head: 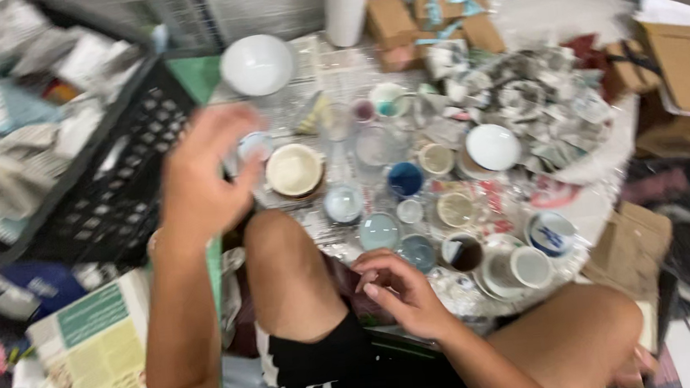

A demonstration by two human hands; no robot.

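Seated on the floor among crockery, a person rests the right hand (398,292) low beside the knee, fingers curled loosely inward with nothing visibly between them, just short of a small blue-grey dish (418,251) and a cup of dark liquid (462,251). The left hand (200,177) is raised and blurred, fingers bent around a small pale blue cup (255,146); whether they press on it or only touch it cannot be told. Just beside that cup sits a cream bowl (295,170). Small cups and saucers crowd the newspaper-covered floor (340,235) beyond, with a white plate (493,147) to the right. A black plastic crate (111,188) stands at left. Farther off lie a large white bowl (258,64) and brown cardboard boxes (390,20).
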